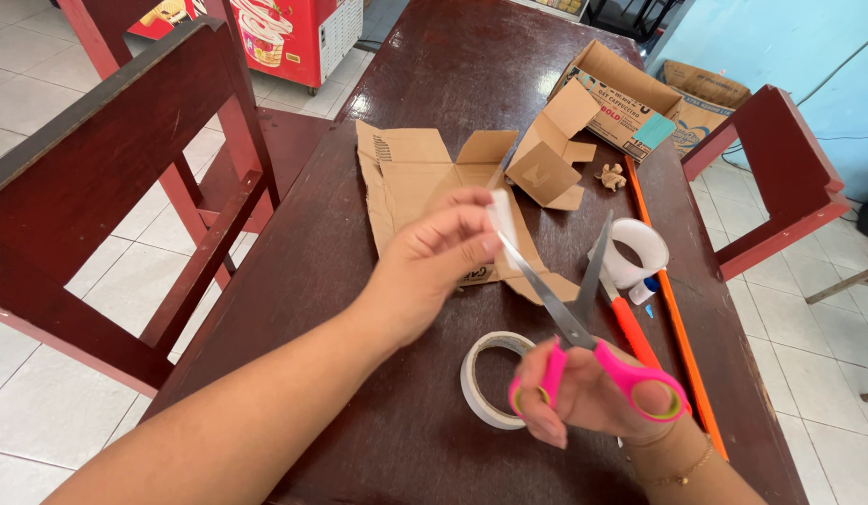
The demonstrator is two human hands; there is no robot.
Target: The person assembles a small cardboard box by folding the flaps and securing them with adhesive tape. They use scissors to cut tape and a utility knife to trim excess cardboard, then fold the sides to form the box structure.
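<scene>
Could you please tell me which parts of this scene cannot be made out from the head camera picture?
- Tape roll, head view: its right side is hidden behind the right hand.
- White strip: its lower end is covered by the left hand fingertips.
- Scissors: the handle loops are partly hidden by fingers.
- Open box: its inside is hidden by its walls.
- Small tan lump: too small to identify.

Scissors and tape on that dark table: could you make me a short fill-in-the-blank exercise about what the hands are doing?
1. The right hand holds scissors whose handles are ____ in colour.
2. The scissor blades stand ____.
3. The left hand pinches a small white piece of tape between its ____.
4. The flattened box lying on the table is made of ____.

Missing words: pink; open; fingers; cardboard
</scene>
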